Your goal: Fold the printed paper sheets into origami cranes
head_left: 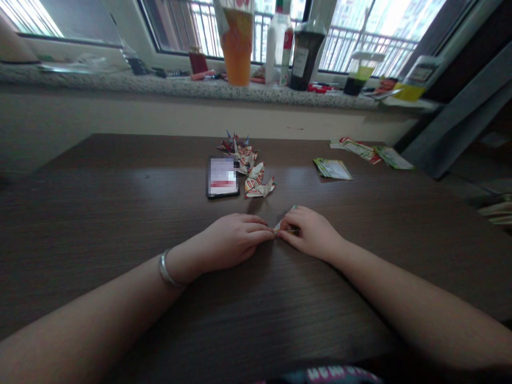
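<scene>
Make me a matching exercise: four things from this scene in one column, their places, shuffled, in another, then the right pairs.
Things
1. small paper piece
2. silver bracelet
3. orange drink
4. black-edged device

Places
A. on the windowsill
B. on the table, beside folded papers
C. at the fingertips of the left hand and right hand
D. around the left wrist

Pairs: 1-C, 2-D, 3-A, 4-B

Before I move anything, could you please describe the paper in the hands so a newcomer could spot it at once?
On the dark brown table, find where the left hand, with a silver bangle on its wrist, nearly meets the right hand. The small paper is between them; unlike the folded papers beyond, it is held.
</scene>
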Tool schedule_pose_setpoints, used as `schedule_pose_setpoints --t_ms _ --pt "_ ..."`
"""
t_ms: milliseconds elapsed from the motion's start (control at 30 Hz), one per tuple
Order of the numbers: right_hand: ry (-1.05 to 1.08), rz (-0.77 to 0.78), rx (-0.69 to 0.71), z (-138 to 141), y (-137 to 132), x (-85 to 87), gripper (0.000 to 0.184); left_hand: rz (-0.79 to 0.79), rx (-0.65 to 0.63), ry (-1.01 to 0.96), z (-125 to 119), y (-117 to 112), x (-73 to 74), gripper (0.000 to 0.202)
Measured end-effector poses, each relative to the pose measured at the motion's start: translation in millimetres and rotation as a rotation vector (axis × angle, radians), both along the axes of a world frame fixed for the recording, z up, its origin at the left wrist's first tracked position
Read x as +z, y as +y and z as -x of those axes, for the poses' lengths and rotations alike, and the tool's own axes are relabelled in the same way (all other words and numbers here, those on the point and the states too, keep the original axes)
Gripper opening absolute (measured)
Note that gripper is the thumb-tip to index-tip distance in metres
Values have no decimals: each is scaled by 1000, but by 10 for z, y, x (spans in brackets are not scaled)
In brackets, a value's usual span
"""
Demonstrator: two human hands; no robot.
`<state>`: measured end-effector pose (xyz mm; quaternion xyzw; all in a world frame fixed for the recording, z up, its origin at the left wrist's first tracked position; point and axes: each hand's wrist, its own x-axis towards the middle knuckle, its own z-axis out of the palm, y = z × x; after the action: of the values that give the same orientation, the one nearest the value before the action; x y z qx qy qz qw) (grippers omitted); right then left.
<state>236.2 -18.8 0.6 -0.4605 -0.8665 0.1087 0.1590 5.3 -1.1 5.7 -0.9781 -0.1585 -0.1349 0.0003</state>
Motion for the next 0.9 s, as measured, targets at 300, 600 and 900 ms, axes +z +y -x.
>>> schedule_pose_setpoints --t_ms 300,600,900 --pt "128 104 -56 -4 87 -15 14 -61 -20 17 -17 -34 12 31" --pt "78 92 -51 11 118 -36 14 -40 3 14 -43 -45 13 28" --pt "80 149 -83 31 150 2 17 -59 22 47 -55 -39 -18 26"
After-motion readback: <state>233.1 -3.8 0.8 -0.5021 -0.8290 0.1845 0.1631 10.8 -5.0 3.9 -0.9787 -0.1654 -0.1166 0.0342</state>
